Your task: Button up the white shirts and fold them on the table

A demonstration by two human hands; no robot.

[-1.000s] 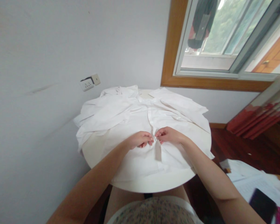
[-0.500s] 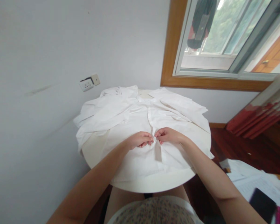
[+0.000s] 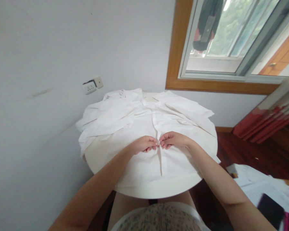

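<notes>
Two narrow pinches hold the white shirt (image 3: 145, 123) at its front opening, my left hand (image 3: 145, 144) and right hand (image 3: 174, 140) nearly touching over the round table (image 3: 156, 192).

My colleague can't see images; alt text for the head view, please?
A person's left hand and right hand pinch the front opening of a white shirt spread on a pale, rounded table near a wood-framed window.

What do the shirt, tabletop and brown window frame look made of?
Shirt: matte cloth, possibly cotton, judging by soft creases. Tabletop: smooth, perhaps laminate, its rim plain and pale. Brown window frame: probably wood, seemingly varnished, from its orange-brown tone.
</notes>
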